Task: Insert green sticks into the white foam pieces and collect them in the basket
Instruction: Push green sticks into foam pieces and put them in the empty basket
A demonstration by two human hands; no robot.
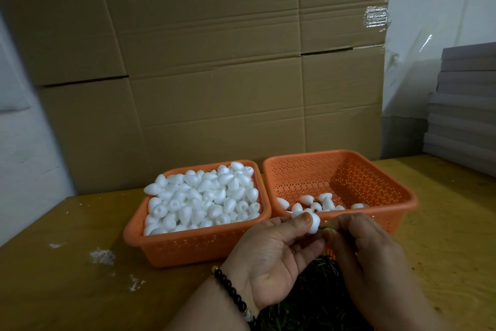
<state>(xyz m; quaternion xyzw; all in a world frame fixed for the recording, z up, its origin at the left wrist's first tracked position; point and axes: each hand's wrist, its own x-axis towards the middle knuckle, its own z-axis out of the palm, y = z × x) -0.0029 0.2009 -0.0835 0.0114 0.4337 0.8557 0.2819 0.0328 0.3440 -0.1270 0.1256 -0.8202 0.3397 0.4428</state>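
My left hand pinches a white foam piece between thumb and fingers, in front of the two baskets. My right hand pinches a green stick whose tip meets the foam piece's right end. The left orange basket is heaped with plain white foam pieces. The right orange basket holds several foam pieces at its front left. A dark pile of green sticks lies on the table under my hands, partly hidden by them.
The baskets stand side by side on a wooden table. White foam crumbs lie at the left. Large cardboard boxes form a wall behind. Stacked grey boards sit at the far right.
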